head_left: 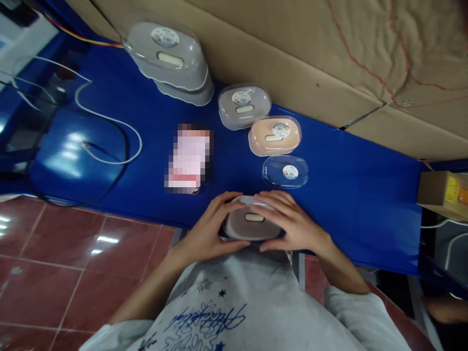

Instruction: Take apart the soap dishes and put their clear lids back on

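Observation:
At the table's near edge, a greyish oval container (241, 225) with a pale oblong piece on top lies between my hands. My left hand (212, 224) curves round its left side, while my right hand (288, 219) grips its right side, fingers over the far rim. Just beyond them is a clear lid (278, 171) with a round label. Behind that sit a peach container (258, 139) and a grey one (230, 109), each under a clear labelled cover. Larger grey containers (183, 66) are stacked at the back left.
The blue table (347, 195) carries a blurred-out phone-like object (188, 158) left of centre. White and black cables (137, 131) curl across its left part. Brown cardboard (292, 73) lines the back. At the right end stands a cardboard box (433, 192).

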A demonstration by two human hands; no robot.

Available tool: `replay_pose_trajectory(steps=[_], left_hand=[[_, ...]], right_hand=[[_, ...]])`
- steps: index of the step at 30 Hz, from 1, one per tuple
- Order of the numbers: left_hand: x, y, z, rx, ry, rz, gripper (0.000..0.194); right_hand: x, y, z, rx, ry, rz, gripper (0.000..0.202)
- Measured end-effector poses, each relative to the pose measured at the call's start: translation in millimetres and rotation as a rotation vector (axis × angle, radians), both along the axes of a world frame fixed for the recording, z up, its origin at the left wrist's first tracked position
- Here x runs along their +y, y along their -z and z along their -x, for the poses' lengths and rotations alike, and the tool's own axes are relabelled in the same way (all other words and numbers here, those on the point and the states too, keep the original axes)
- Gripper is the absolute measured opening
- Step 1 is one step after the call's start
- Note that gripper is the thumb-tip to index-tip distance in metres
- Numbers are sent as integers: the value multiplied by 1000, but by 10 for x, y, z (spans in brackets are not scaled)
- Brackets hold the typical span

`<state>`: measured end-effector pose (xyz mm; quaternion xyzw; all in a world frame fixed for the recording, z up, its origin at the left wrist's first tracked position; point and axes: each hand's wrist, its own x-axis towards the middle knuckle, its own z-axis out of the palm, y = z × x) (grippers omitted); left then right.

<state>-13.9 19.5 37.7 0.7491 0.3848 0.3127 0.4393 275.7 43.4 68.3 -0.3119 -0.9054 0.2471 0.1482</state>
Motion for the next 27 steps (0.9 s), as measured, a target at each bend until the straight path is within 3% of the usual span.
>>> replay_pose_trajectory(steps=[2,6,15,20,24,27], left_hand=[[3,27,13,-116,-74,46,95],[-31,132,0,-221,-140,125,100],[-57,291,5,-347,-112,201,117],[-51,168,176,-77,-47,74,114],[-97,19,302,233,62,5,95],[-124,-38,310,301,122,-4,82]], right_hand=[[-61,-7,75,13,-55,27,77],[-103,6,119,-5,-20,79,59],[-70,8,57,144,38,180,54],[-31,27,-26,167,137,136,55],[-26,106,-3,-2,213,-8,63],[-12,164,35,-146,276,-82,64]])
